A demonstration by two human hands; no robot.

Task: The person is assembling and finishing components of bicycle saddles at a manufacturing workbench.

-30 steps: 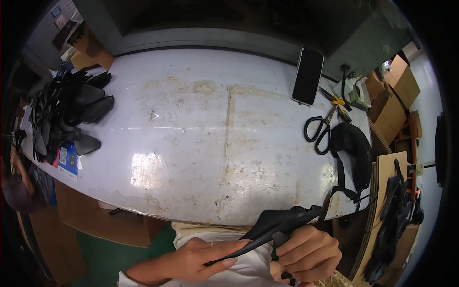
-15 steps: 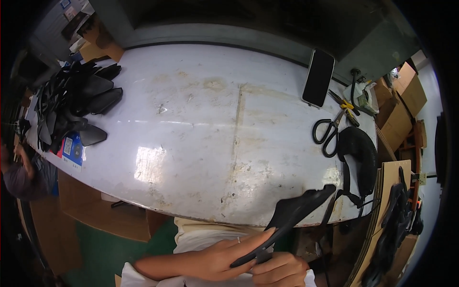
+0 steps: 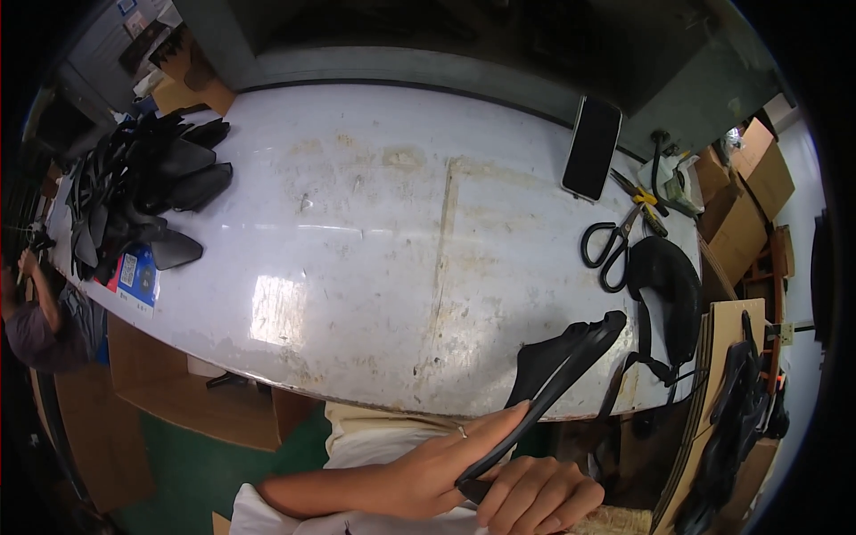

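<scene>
A long, curved black moulded piece (image 3: 563, 358), seemingly rubber or plastic, slants up and right over the table's front edge. My left hand (image 3: 439, 465) is closed on its lower end, the index finger stretched along its side; a ring shows on that hand. Just right of it, my right hand (image 3: 542, 496) is curled into a closed grip by the piece's bottom end. What those right fingers hold, if anything, is hidden. Beyond the piece lie black-handled scissors (image 3: 608, 257) and a thick black curved band (image 3: 678, 294) with a strap.
Many similar black pieces (image 3: 147, 192) are heaped at the table's left, beside a blue card (image 3: 138, 281). A phone (image 3: 592, 147) and yellow-handled pliers (image 3: 646, 198) lie at the back right. Below left stands a cardboard box (image 3: 192, 388). Another person (image 3: 53, 321) sits at far left.
The black piece has turned and risen slightly, its far end higher and more of its edge showing. Both my hands have shifted a little to the right.
</scene>
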